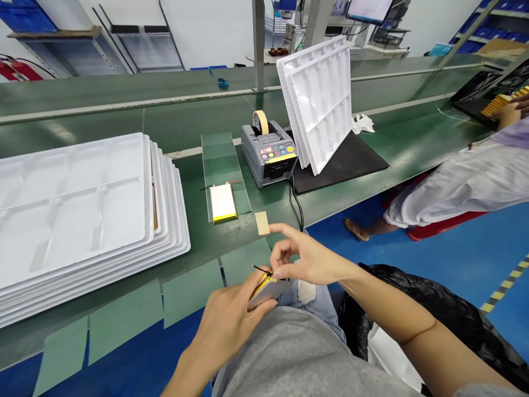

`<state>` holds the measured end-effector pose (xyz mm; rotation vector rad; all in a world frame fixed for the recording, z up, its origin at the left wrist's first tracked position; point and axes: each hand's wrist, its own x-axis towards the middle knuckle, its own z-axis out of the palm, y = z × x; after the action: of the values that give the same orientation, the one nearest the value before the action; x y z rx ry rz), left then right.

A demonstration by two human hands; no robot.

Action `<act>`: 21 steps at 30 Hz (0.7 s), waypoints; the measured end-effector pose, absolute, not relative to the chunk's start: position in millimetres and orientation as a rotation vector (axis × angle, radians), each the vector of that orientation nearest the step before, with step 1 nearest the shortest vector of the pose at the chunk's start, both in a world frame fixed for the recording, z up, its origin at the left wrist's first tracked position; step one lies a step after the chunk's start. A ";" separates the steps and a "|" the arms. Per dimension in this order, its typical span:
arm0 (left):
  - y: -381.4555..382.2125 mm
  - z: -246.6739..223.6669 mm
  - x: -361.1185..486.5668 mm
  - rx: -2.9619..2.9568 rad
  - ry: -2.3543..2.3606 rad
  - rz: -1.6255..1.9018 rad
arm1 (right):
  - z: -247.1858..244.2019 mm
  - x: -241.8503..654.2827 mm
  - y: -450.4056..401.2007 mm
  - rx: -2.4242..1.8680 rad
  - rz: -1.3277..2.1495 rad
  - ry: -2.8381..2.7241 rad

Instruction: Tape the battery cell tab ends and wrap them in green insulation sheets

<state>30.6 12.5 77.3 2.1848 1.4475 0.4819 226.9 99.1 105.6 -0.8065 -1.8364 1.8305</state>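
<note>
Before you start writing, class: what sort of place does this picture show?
Most likely a small-battery assembly workshop: stacked white moulded trays, an electric tape dispenser, and a flat pouch cell with thin leads in the left hand.

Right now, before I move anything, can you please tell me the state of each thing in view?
left hand: gripping a pouch battery
pouch battery: held in the left hand, black wire sticking out
right hand: fingers at the battery's wire end, grip unclear
second pouch battery: lying flat on a green sheet
tape dispenser: tan tape roll loaded, display lit
cut tape piece: lying on the bench
white plastic trays: stacked flat
white trays: standing tilted on a black mat
</note>
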 end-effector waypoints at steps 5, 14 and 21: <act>11.4 84.7 33.4 1.983 1.380 0.456 | 90.4 221.5 106.0 -0.732 1.894 -1.781; 15.9 96.9 44.6 1.440 1.488 0.605 | 98.0 245.6 116.8 -0.756 1.576 -1.587; 21.6 95.5 35.9 1.274 1.356 0.534 | 116.8 262.7 118.5 -0.697 1.270 -2.390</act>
<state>35.9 21.6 95.5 1.2738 1.3558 0.5339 262.7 118.5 116.8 -0.6972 -2.3901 1.2702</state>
